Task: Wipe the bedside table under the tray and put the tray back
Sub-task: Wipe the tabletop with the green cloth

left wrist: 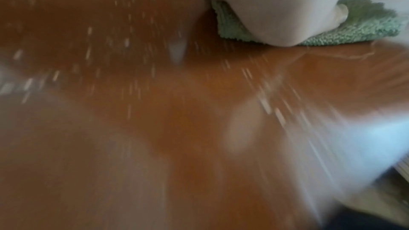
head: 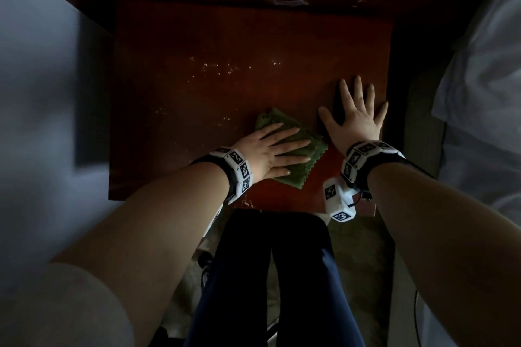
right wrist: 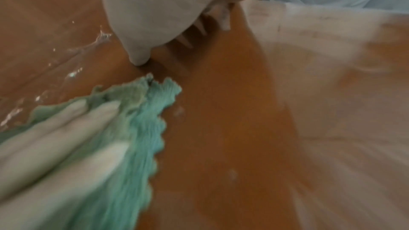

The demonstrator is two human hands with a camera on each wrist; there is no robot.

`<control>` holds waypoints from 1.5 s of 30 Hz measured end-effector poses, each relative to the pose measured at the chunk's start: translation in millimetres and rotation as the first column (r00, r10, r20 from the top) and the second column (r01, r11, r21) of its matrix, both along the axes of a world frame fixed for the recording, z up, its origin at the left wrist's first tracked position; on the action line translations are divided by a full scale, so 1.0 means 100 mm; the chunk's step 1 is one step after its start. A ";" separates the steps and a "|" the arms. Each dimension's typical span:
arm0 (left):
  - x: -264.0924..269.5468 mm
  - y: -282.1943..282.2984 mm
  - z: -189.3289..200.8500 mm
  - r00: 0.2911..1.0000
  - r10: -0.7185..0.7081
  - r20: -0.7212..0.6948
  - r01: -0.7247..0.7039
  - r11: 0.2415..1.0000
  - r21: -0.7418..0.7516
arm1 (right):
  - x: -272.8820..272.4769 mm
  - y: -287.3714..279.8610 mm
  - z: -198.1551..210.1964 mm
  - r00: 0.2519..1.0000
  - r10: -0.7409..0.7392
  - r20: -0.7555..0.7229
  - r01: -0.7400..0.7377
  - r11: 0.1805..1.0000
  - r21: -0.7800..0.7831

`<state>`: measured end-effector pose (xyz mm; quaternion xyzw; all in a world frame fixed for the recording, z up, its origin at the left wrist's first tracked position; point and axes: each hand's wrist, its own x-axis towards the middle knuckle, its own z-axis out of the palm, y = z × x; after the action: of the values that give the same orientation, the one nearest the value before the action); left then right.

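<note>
Flatly, left hand (head: 270,149) on green cloth (head: 298,146), right hand (head: 356,115) beside table edge (head: 390,93)

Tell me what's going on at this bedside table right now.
A person is wiping the wooden bedside table. The left hand presses flat on a folded green cloth near the front edge, while the right hand rests spread flat on the bare wood beside it. Pale specks and wet streaks show farther back on the top. The tray is not in view, so it has not been put back.

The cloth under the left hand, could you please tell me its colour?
Green; the cloth shows best in the head view, under the left hand.
</note>
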<state>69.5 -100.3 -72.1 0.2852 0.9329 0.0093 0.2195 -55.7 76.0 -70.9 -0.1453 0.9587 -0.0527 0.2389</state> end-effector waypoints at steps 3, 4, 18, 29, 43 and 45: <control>-0.18 -0.04 0.00 0.999 0.053 -0.006 -0.053 0.998 0.024 | -0.07 -0.03 -0.01 1.000 0.009 -0.018 -0.009 1.000 -0.002; -0.24 -0.06 -0.01 0.996 0.085 -0.010 -0.085 0.996 0.027 | -0.09 -0.03 -0.02 0.999 0.022 -0.027 -0.022 1.000 0.001; -0.93 -0.32 0.04 0.938 0.345 -0.021 -0.346 0.938 -0.026 | -0.40 -0.15 -0.03 0.996 0.067 -0.060 -0.067 0.998 -0.007; -1.39 -0.49 -0.02 0.899 0.434 -0.054 -0.434 0.901 0.010 | -0.60 -0.42 -0.04 0.999 0.013 -0.051 -0.013 1.000 -0.009; -1.66 -0.56 -0.07 0.869 0.492 -0.054 -0.490 0.871 0.048 | -0.65 -0.46 -0.01 0.999 0.008 0.039 -0.009 0.999 0.042; -1.66 -0.57 -0.07 0.864 0.501 -0.044 -0.499 0.865 0.055 | -0.66 -0.46 0.00 0.999 0.000 0.054 -0.002 0.999 0.040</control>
<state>-97.0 -156.8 -79.1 0.0386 0.9804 0.0771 0.1774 -121.9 29.5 -71.1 -0.1393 0.9526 -0.0371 0.2678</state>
